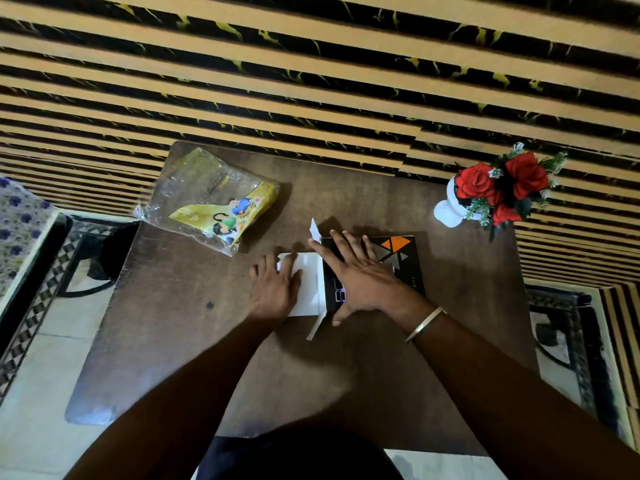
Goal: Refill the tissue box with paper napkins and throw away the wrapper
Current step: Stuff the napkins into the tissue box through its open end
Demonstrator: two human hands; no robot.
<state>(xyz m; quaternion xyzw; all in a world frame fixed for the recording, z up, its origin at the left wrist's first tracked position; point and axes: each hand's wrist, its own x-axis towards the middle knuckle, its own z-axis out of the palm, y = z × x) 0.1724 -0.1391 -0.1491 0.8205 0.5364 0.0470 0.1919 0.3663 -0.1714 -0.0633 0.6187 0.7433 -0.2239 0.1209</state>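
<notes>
Both hands (273,289) (356,271) press flat, fingers spread, on the black tissue box (398,258), apparently flap-open.

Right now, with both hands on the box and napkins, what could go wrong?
1. The left hand pushes the white napkins into the tissue box; the open end flaps could fold inward and snag or crumple them.
2. The empty wrapper overhangs the table edge at its far-left corner, so a nudge might drop it.
3. The flower vase stands near the right hand; a wide sweep could tip it.
</notes>
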